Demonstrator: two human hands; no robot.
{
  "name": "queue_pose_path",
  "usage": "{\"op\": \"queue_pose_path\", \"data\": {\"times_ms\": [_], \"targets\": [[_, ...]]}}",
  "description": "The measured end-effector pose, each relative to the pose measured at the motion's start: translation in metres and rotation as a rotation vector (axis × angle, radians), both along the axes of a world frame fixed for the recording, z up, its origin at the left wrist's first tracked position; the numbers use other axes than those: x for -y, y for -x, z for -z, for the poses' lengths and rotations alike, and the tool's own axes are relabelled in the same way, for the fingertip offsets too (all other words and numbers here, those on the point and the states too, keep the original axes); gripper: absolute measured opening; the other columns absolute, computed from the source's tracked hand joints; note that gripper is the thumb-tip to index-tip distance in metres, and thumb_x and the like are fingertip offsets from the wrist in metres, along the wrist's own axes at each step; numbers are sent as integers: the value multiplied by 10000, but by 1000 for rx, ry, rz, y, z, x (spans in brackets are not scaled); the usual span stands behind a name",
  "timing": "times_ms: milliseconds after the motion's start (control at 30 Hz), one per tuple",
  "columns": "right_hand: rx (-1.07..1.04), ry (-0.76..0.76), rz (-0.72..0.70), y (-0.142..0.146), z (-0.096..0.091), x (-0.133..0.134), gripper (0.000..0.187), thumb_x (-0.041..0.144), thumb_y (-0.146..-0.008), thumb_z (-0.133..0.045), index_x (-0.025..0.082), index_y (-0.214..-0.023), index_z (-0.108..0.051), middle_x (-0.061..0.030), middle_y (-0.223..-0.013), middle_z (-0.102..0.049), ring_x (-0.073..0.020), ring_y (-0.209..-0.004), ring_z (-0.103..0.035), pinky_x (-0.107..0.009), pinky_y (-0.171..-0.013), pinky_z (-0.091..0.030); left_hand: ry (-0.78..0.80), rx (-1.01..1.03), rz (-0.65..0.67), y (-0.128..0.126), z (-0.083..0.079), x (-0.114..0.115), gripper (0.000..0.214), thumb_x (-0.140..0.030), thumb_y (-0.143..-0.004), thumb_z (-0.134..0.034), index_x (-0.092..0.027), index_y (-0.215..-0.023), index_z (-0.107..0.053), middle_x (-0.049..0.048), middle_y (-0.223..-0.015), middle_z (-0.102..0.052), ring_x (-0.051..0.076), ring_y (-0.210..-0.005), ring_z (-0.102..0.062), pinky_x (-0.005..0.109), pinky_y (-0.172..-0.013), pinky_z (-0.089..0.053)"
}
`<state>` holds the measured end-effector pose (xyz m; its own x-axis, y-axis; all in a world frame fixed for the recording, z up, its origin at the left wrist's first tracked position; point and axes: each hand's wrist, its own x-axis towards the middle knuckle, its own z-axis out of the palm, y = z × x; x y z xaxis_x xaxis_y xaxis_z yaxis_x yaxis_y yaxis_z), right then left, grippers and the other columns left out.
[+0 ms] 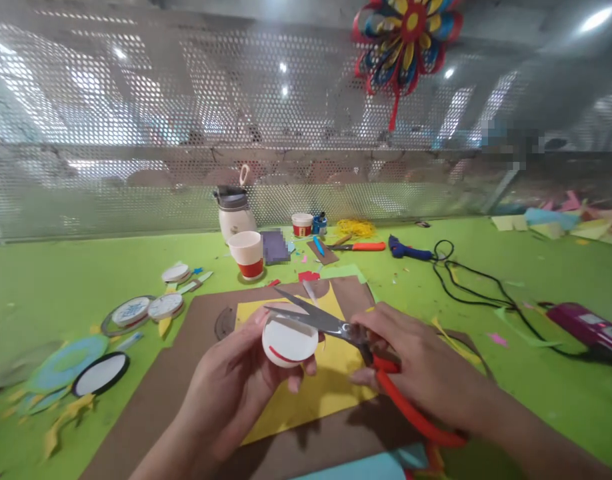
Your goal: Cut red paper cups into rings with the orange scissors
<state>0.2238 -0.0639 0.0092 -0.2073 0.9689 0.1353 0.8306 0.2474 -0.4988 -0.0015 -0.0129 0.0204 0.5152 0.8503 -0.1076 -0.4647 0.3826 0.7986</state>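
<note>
In the middle of the head view, my left hand (226,380) is closed around a small white paper cup piece (292,341) with a red stripe. The cup piece is tilted, so its white inside faces me. My right hand (411,360) grips scissors (331,323) with red handles. Their metal blades are parted and reach across the upper rim of the cup piece; I cannot tell whether the rim is between them. Below both hands lies a yellow sheet (321,380) on a brown sheet (151,400).
A paper cup (247,253) and a bottle (233,217) stand behind. To the right are a blue glue gun (410,249) with a black cord and an orange-handled knife (369,247). Round cut discs (131,311) lie left. A perforated screen (286,120) rises behind the green table (551,267).
</note>
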Motion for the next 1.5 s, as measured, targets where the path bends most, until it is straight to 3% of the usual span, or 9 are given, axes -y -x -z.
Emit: {"op": "queue_pose_path", "data": {"times_ms": [700, 967, 1500], "targets": [[-7, -84, -14, -2, 2, 2, 432, 396, -800, -774, 253, -1170, -602, -29, -956, -638, -208, -841, -635, -338, -748, -520, 31, 61, 47, 1, 3, -5, 333, -213, -961, -404, -110, -934, -719, 173, -856, -752, 234, -648, -707, 258, -529, -553], [0, -91, -25, -1, 3, 2, 448, 402, -804, -770, 231, -1182, -602, -62, -983, -646, -225, -853, -638, -372, -763, -528, 32, 53, 39, 2, 2, -2, 316, -226, -963, -424, -108, -921, -715, 165, -858, -748, 225, -645, -704, 261, -538, -556], [-3, -114, -22, -3, 6, 4, 478, 396, -794, -779, 233, -1211, -610, -45, -962, -646, -218, -854, -642, -358, -764, -529, 87, 98, 62, 6, 4, -3, 319, -242, -959, -448, -100, -908, -729, 193, -860, -760, 215, -616, -706, 250, -524, -561]]}}
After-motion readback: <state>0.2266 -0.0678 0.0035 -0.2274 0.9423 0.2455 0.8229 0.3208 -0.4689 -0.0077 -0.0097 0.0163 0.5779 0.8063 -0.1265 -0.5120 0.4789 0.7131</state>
